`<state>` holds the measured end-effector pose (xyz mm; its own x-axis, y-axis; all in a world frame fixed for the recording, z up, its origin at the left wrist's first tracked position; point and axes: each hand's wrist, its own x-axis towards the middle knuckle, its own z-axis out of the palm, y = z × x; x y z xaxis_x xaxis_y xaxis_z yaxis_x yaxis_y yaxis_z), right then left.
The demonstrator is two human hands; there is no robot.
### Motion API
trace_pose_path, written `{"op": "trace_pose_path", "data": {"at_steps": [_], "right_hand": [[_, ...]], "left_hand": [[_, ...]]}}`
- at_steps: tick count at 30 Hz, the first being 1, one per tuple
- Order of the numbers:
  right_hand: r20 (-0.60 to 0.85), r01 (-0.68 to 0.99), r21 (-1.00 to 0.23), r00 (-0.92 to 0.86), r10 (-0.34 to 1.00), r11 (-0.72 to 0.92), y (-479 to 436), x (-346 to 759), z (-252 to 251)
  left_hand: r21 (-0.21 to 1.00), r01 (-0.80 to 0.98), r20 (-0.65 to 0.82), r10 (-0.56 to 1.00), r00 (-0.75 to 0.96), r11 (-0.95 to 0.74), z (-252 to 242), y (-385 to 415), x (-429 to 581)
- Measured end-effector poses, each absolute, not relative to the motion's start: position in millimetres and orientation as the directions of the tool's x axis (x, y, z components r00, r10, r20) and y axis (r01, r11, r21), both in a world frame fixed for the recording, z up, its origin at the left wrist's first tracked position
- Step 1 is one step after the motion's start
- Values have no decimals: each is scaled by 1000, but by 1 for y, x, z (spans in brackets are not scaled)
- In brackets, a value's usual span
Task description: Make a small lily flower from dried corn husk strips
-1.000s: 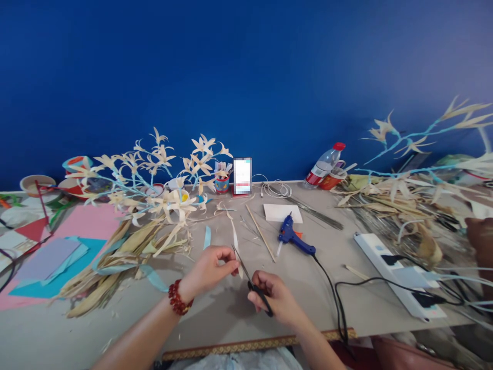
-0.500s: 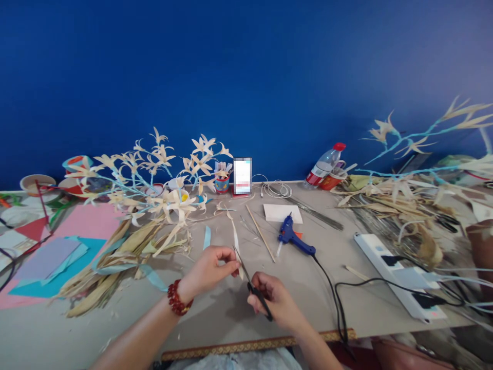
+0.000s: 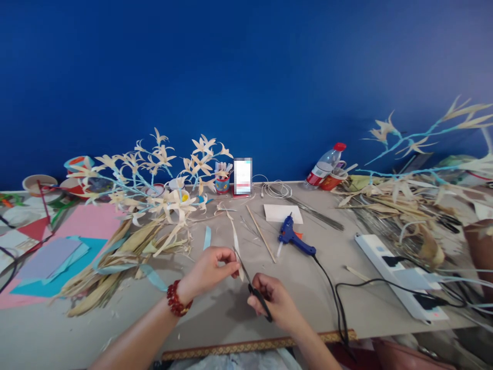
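Note:
In my right hand (image 3: pixel 272 300) is a pair of black-handled scissors (image 3: pixel 254 291), its blades pointing up and left toward my other hand. My left hand (image 3: pixel 211 270), with a red bead bracelet at the wrist, pinches a small pale strip of husk (image 3: pixel 241 274). The scissor blades lie close beside the strip and the left fingertips; whether they touch it I cannot tell. Just beyond the hands lies a longer white husk strip (image 3: pixel 234 231). To the right of it rest a thin wooden stick (image 3: pixel 261 234) and a blue glue gun (image 3: pixel 295 237).
Husk flowers on blue stems (image 3: pixel 165 154) and dried husks (image 3: pixel 111 277) lie left, near coloured paper (image 3: pixel 77 267). A power strip (image 3: pixel 396 280) with black cords occupies the right. Behind stand a phone (image 3: pixel 242 177), a cup of sticks (image 3: pixel 222 184) and a leaning bottle (image 3: pixel 323 167).

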<state>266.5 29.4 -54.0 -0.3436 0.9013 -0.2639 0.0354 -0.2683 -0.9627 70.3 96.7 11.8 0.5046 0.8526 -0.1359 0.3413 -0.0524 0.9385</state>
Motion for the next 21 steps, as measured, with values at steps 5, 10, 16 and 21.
{"op": "trace_pose_path", "data": {"at_steps": [5, 10, 16, 21], "right_hand": [[-250, 36, -967, -337, 908, -253, 29, 268, -57], [-228, 41, -973, -342, 912, -228, 28, 269, -60], [-227, 39, -973, -343, 912, -227, 28, 269, -61], [-213, 70, -977, -331, 919, -201, 28, 270, -62]], "left_hand": [[937, 347, -146, 851, 505, -45, 13, 96, 70], [945, 326, -149, 848, 509, -30, 11, 95, 71], [955, 295, -134, 847, 514, -28, 8, 94, 71], [965, 263, -136, 845, 517, -6, 7, 94, 71]]}}
